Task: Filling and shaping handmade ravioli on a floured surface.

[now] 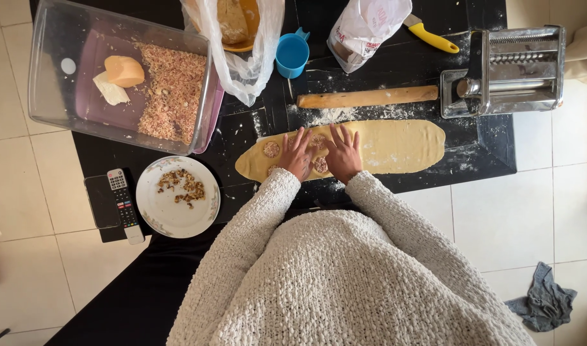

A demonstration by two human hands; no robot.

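Nearest the camera, a cream knit sleeve [345, 282] fills the lower view. Just past it, the left hand [298, 156] and right hand [343, 154] lie flat on the dough sheet [396, 146], fingers spread and palms down, side by side and nearly touching. Neither hand holds anything; they press on the sheet around the filling mounds [272, 149].

The sheet is rolled out long and thin across the black table [492, 154]. A few small rounds of filling sit on its left end, one left of the left hand and others between and under the hands; exactly how many is hard to count, since the fingers cover some. The whole right half of the sheet is bare, so by my reading the filling is begun and most of the sheet is not yet dealt with.

To the left, a plate [178, 196] carries a small heap of chopped nuts [181, 184], and beside it lies a remote [122, 198] on a dark slab.

Further off, a rolling pin [367, 97] lies in scattered flour, and a steel pasta roller [511, 72] stands at the right. A clear tub [63, 77] holds minced filling and two cheese pieces. At the far edge stand a blue cup [291, 54], a white paper flour bag [364, 25] with red and dark print, a clear plastic bag [242, 45] over a yellow bowl, and a yellow-handled tool [433, 40].
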